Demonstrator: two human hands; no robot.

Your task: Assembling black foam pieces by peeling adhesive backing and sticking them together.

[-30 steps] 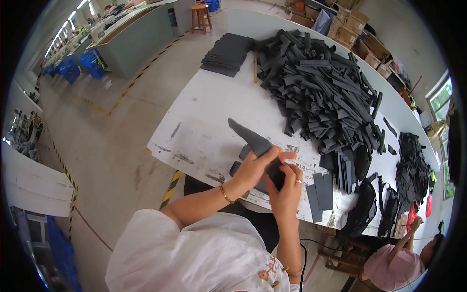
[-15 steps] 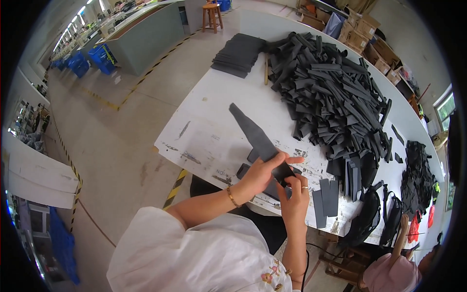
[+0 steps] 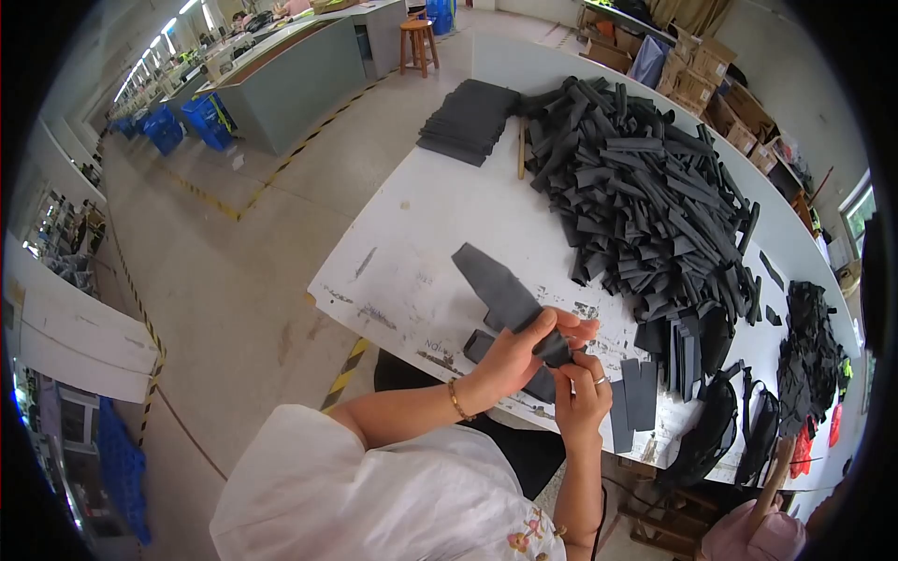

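A long dark grey fabric strip (image 3: 500,288) is held up above the near part of the white table (image 3: 393,252). My left hand (image 3: 517,357) grips it around the middle, thumb on top. At the strip's near end, my right hand (image 3: 582,388) pinches it between thumb and fingers. The strip's far end sticks out free toward the upper left. Below my hands lie more dark pieces (image 3: 479,346), partly hidden. Two flat grey strips (image 3: 640,397) lie just right of my right hand.
A large heap of dark strips (image 3: 645,187) covers the table's far right. A neat stack (image 3: 466,122) sits at the far edge beside a wooden stick (image 3: 521,150). Black bags (image 3: 706,425) lie at the right near edge. A co-worker (image 3: 753,533) sits at the lower right.
The strip's far end has swung down and nearer, so it looks shorter. Both hands still hold it. The whole view has shifted slightly.
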